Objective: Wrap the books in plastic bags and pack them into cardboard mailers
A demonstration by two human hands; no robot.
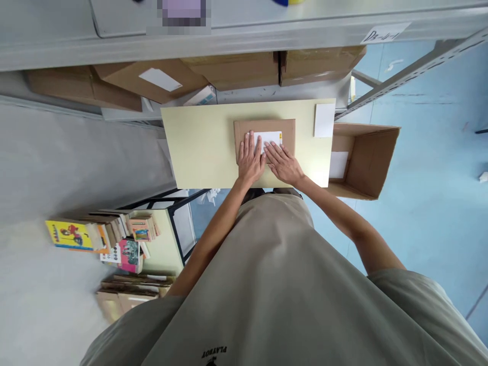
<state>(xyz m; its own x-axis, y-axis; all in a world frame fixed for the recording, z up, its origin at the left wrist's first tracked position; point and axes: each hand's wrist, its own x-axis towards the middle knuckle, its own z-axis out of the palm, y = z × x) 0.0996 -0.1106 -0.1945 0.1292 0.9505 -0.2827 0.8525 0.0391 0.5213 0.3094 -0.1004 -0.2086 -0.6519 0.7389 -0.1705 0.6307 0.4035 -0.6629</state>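
A brown cardboard box (pixel 287 131) lies closed on a pale yellow tabletop (pixel 202 147). On its top face is a white label (pixel 269 136) with a small yellow mark at the right end. My left hand (pixel 250 158) rests flat over the label's left part, fingers stretched out. Flat on the label's lower right is my right hand (pixel 283 161), its fingers extended and pointing up and left. The two hands nearly meet and hide the lower part of the label and the box's near edge. Neither hand grasps anything.
A white sheet or pad (pixel 324 120) lies at the table's right end. Beyond that edge stands an open cardboard carton (pixel 371 162). A grey metal shelf (pixel 247 38) with large boxes runs along the back. Books (pixel 114 229) are stacked at lower left, near flattened cardboard (pixel 129 295).
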